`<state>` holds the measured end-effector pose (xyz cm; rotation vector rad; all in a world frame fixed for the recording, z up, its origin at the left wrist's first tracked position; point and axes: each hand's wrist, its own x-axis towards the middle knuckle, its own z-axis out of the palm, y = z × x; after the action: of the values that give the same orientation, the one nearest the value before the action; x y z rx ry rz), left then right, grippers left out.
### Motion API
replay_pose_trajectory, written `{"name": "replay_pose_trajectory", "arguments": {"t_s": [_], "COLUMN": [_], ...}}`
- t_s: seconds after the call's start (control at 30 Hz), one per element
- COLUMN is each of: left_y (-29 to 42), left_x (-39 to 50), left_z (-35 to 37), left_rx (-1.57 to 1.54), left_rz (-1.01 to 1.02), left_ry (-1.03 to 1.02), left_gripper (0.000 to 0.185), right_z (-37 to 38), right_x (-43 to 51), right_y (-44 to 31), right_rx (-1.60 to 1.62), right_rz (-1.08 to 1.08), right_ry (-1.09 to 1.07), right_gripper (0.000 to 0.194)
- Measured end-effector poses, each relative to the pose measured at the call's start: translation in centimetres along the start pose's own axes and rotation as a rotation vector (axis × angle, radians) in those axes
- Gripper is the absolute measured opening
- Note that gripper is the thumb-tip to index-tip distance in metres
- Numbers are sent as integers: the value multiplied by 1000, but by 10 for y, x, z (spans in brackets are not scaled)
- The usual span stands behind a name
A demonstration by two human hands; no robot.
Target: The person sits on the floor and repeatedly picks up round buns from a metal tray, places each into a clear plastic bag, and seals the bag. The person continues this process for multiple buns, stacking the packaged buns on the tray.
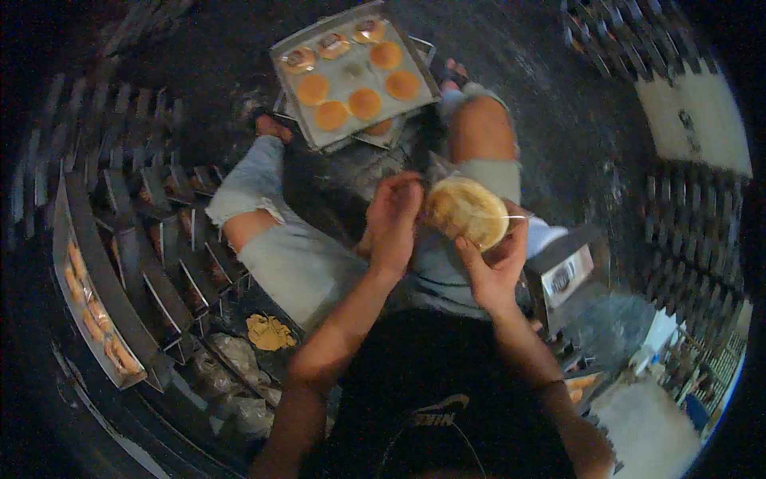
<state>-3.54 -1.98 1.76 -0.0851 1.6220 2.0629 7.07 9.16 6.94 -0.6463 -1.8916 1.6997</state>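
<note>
My right hand (499,257) grips a round bun (470,209) in clear plastic wrapping, thumb on its near side and fingers under its right edge. A loose corner of film shows above the bun. Just left of it, my left hand (394,224) is raised with its fingers curled and blurred; whether it pinches any of the film is hidden. Beyond my knees, a lined metal tray (299,129) sits tilted on another tray. On it several bare golden buns (364,104) lie in the nearer part, and three wrapped buns with printed labels (333,46) line the far edge.
Stacked metal trays (161,239) crowd my left, one holding wrapped baked goods (96,317). Clear plastic bags (236,359) and a crumpled yellow item (269,332) lie by my left thigh. A dark box with a printed label (565,278) stands beside my right thigh. Slatted racks rise at right.
</note>
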Motion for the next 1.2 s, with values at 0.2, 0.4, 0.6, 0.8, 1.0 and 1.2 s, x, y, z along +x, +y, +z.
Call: {"name": "replay_pose_trajectory", "arguments": {"t_s": [0.2, 0.4, 0.6, 0.8, 1.0, 1.2], "left_y": [46, 13, -4, 17, 17, -19], "left_x": [22, -13, -42, -27, -49, -87], "left_z": [-67, -107, -111, -34, 35, 122], "left_rx": [-154, 12, 166, 207, 225, 463], "left_rz": [69, 72, 32, 63, 51, 503], "left_ry": [235, 312, 227, 8, -245, -452], "left_gripper": [42, 40, 37, 37, 43, 67], "right_z": [94, 86, -186, -378, -366, -230], "right_x": [159, 98, 2, -126, -108, -32], "right_y": [62, 65, 80, 229, 187, 18], "right_rx": [-510, -590, -664, -1378, -1304, -503], "right_rz": [-594, -402, -69, -125, 83, -121], "right_ry": [-229, -614, 497, 463, 548, 737], "right_gripper": [75, 65, 21, 25, 24, 19]}}
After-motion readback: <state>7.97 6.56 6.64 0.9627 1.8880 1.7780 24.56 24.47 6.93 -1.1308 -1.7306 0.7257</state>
